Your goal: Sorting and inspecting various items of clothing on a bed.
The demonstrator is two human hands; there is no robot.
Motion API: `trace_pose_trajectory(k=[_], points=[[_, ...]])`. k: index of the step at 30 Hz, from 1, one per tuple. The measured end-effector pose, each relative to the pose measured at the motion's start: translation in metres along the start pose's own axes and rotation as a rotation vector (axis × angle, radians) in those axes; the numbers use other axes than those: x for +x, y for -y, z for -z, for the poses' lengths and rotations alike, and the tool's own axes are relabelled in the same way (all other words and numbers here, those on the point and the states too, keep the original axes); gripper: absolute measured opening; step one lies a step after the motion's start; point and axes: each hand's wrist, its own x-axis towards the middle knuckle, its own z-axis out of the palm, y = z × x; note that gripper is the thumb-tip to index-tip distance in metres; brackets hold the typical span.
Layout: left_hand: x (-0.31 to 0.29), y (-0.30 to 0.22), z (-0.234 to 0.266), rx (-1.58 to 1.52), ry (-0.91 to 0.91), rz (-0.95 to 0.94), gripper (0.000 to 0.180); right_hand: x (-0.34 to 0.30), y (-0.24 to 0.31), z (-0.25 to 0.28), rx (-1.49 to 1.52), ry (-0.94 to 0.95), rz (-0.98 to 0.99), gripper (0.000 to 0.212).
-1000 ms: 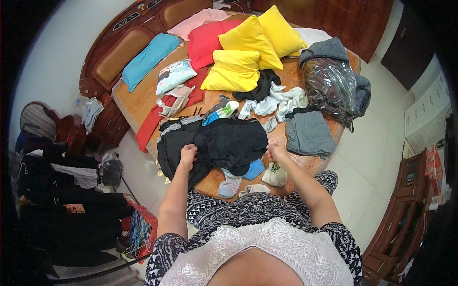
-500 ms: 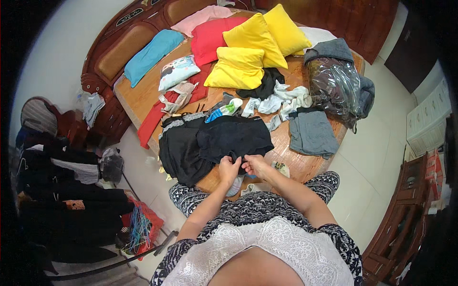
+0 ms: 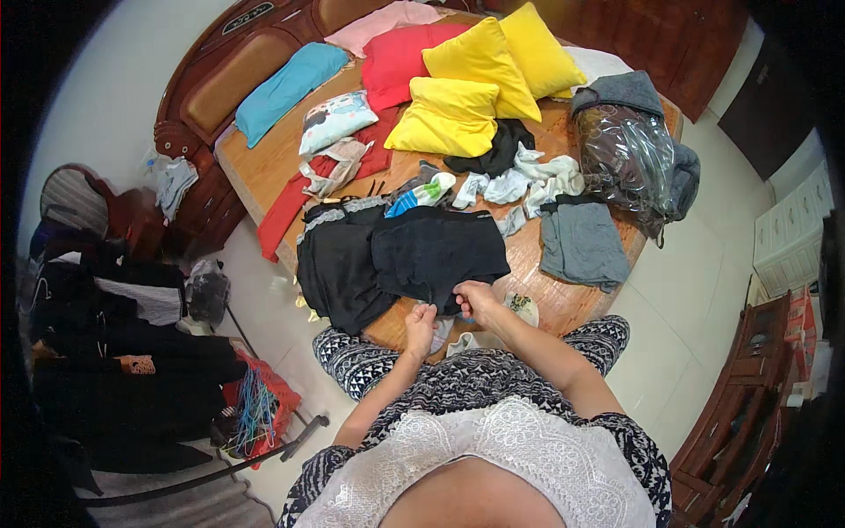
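Observation:
A black garment [image 3: 440, 253], dark and roughly squared off, lies flat on the near part of the wooden bed platform [image 3: 563, 297]. My right hand [image 3: 476, 301] is closed on its lower edge, fingers pinching the cloth. Just below that edge, my left hand [image 3: 421, 329] makes a fist, and what it holds is too small to make out. Partly under the garment, a black piece with grey lace trim [image 3: 339, 264] spreads to the left. Folded grey shorts [image 3: 583, 242] lie to the right. Pale socks [image 3: 444, 333] and a patterned cloth [image 3: 521, 308] sit close to my hands.
Yellow cushions [image 3: 444, 114], a blue pillow [image 3: 290, 84] and a red pillow [image 3: 400, 63] are farther back. White socks [image 3: 546, 180] lie mid-bed. A clear plastic bag of bedding [image 3: 625, 158] stands at the right. Dark clothes hang on a rack [image 3: 132, 396] at left.
My left hand has drawn down and away from the garment's edge and curled into a fist. My right hand stays at the cloth. The view has shifted slightly.

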Motion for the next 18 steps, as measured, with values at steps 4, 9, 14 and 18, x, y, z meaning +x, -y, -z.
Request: trace_pose_trajectory(k=[4, 9, 14, 18], points=[[-0.007, -0.006, -0.004, 0.022, -0.016, -0.018, 0.015, 0.000, -0.005, 0.005, 0.037, 0.038, -0.048, 0.009], [-0.013, -0.009, -0.005, -0.045, -0.012, 0.032, 0.023, -0.018, -0.002, -0.005, 0.079, 0.319, -0.121, 0.019], [-0.017, -0.013, -0.011, -0.059, -0.035, 0.048, 0.022, -0.013, -0.015, 0.007, 0.066, 0.339, -0.097, 0.020], [-0.014, -0.003, -0.003, -0.024, -0.129, 0.045, 0.023, -0.019, -0.022, 0.019, 0.064, 0.334, -0.092, 0.018]])
